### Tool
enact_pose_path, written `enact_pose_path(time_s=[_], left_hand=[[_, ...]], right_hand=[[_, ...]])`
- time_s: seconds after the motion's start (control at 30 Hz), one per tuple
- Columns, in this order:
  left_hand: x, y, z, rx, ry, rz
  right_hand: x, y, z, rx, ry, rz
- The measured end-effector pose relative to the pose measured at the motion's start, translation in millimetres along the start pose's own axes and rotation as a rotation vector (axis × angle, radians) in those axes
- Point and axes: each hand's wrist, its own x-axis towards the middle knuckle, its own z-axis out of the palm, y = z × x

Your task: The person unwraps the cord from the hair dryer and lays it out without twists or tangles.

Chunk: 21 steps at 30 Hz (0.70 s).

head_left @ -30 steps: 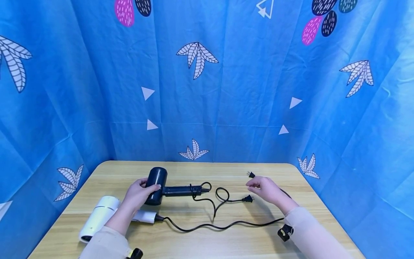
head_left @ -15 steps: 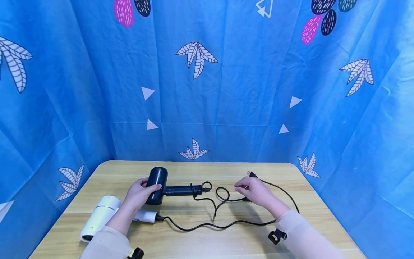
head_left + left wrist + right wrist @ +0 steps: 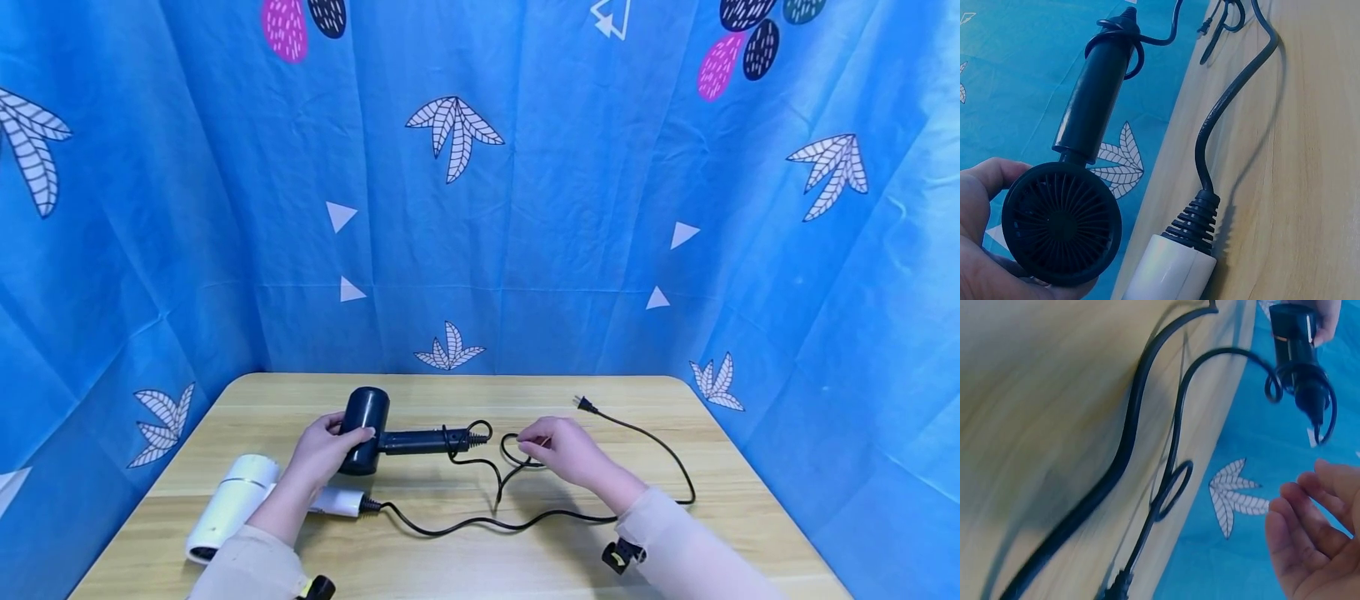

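My left hand (image 3: 318, 450) grips the black hair dryer (image 3: 369, 410) round its barrel, thumb on the near side. In the left wrist view, the round vented end (image 3: 1063, 225) faces the camera. The dryer's handle (image 3: 423, 442) points right, with its thin black cord (image 3: 498, 479) wound round the handle's end. Over the looped far part of that cord hovers my right hand (image 3: 566, 454), which hides the plug in the head view. The right wrist view shows its fingers (image 3: 1300, 531) loosely bent, nothing between them, and the cord's plug (image 3: 1117, 587) low in the picture.
A white hair dryer (image 3: 228, 508) lies at the table's left, partly behind my left forearm. Its black cord (image 3: 480, 522) runs right across the wooden table (image 3: 450, 567), under my right arm, and bends back to a plug (image 3: 587, 405). Blue patterned cloth (image 3: 525, 208) surrounds the table.
My right hand has moved left, from beside the two plugs to over the black dryer's cord loop. The left hand and the dryer have stayed in place.
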Motion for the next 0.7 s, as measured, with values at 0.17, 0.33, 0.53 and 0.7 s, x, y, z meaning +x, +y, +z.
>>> enact_pose_path(time_s=[0.17,0.33,0.53,0.7], left_hand=[[-0.4,-0.4,0.2,0.003,0.003,-0.002],[0.0,-0.5,0.3,0.0,0.008,-0.007],[1.1,-1.5,0.7,-0.004,0.004,-0.008],[1.4,-2.2,1.5,-0.008,0.004,-0.001]], right_hand=[[2.4,-6.5,10.9,0.047,-0.021,0.008],[4.1,-10.3,20.3,0.026,-0.039,0.004],[6.2,-12.8,27.5,0.049,-0.039,0.008],[6.7,-14.1,35.9,0.109,-0.035,0.028]])
